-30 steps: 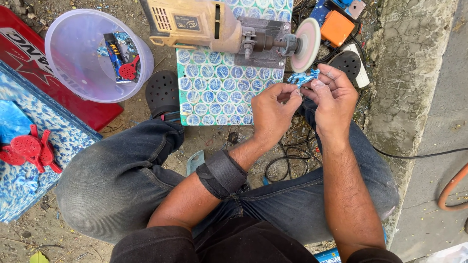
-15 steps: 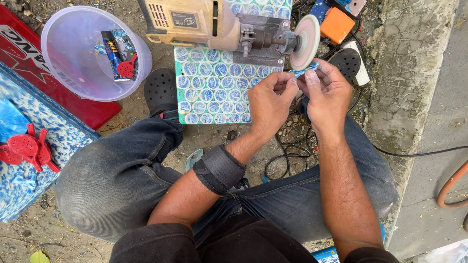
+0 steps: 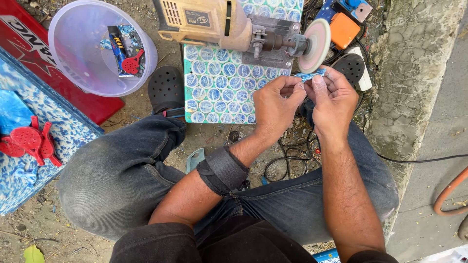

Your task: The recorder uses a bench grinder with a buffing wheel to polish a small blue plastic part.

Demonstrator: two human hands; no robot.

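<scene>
with our left hand (image 3: 274, 104) and right hand (image 3: 334, 100) we pinched a small blue piece (image 3: 310, 75), both closed on it, just below the grinding disc (image 3: 314, 45).

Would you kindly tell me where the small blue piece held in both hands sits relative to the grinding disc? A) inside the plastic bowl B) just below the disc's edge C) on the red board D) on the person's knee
B: both hands, left hand and right hand, pinch the small blue piece just below the rim of the grinding disc.
</scene>
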